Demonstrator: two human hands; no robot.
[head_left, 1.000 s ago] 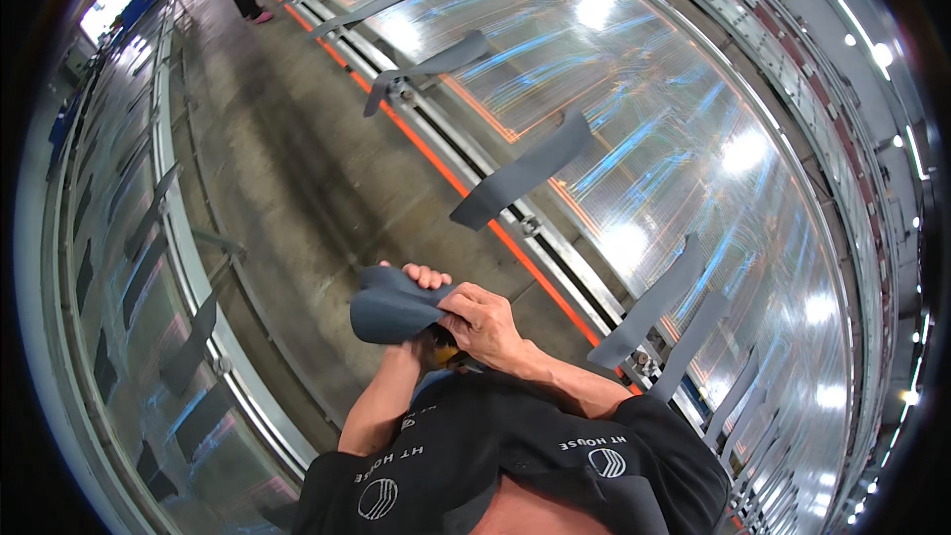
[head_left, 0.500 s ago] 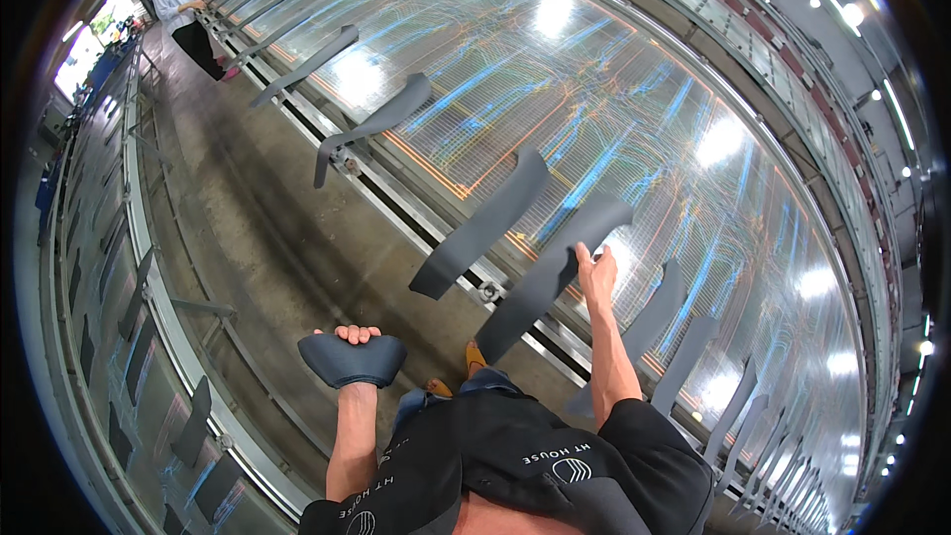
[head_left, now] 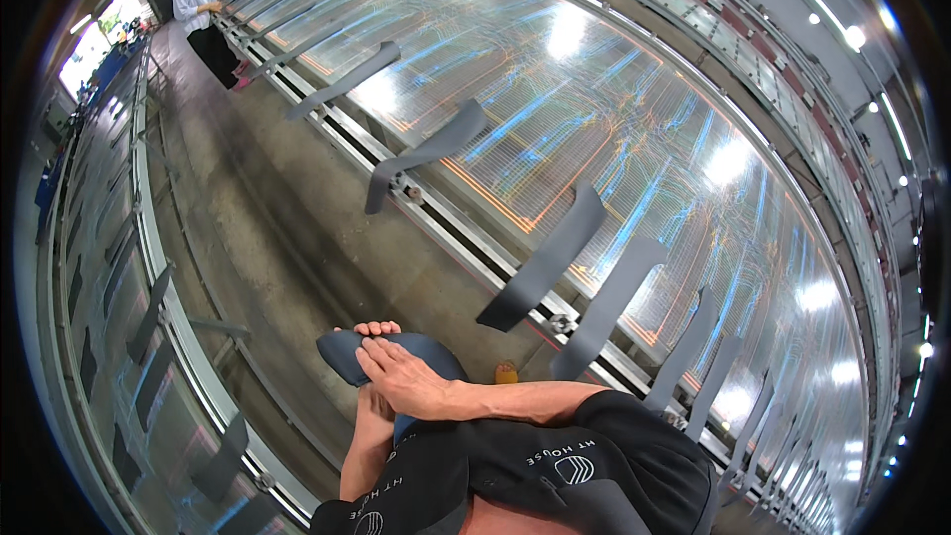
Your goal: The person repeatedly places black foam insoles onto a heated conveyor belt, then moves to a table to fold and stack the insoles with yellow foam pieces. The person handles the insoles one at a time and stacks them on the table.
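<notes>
In front of my waist, a folded bundle of dark grey flexible strip (head_left: 339, 353) hangs in my left hand (head_left: 370, 328). Its fingers curl over the far edge. My right hand (head_left: 401, 376) lies across the near side, fingers together and pressing the material against my left hand. The bundle spreads rightward behind my right hand. How many layers it has is hidden. To the right, a similar grey strip (head_left: 609, 312) and another grey strip (head_left: 547, 263) lie over the table's metal edge, their ends hanging down.
A long mesh-topped table (head_left: 654, 178) with shiny colourful reflections curves along my right. More strips, such as one grey strip (head_left: 426, 154), drape over its rail (head_left: 466, 238). A second rack (head_left: 203, 367) with strips runs along my left. A co-worker (head_left: 203, 15) stands far left at the table.
My right hand has moved from a strip at the table's edge to the bundle in my left hand. The bundle now spreads wider to the right. The view has shifted.
</notes>
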